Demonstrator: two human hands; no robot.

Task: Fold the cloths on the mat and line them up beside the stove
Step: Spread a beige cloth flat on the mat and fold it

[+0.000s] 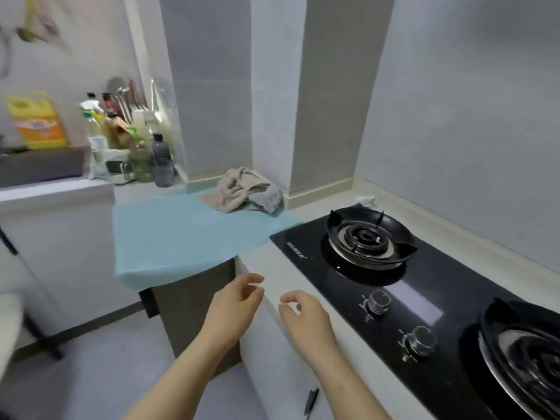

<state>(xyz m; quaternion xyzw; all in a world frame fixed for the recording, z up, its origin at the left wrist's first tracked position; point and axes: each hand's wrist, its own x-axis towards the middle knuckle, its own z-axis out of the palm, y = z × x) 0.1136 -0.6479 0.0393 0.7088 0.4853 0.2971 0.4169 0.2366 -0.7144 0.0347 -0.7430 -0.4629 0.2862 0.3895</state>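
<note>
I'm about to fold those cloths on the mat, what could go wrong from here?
The mat overhangs the counter at its front edge, so dragging the crumpled cloths toward you may slide it off. Cloths lined up beside the stove might stray onto the glass near the burner. The bottles behind the mat could tip if bumped.

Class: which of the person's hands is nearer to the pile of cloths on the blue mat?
Left. The left hand hovers straight in front of the cloths, past the mat and its near edge; the right hand sits further right, toward the stove knobs. Neither touches them.
</note>
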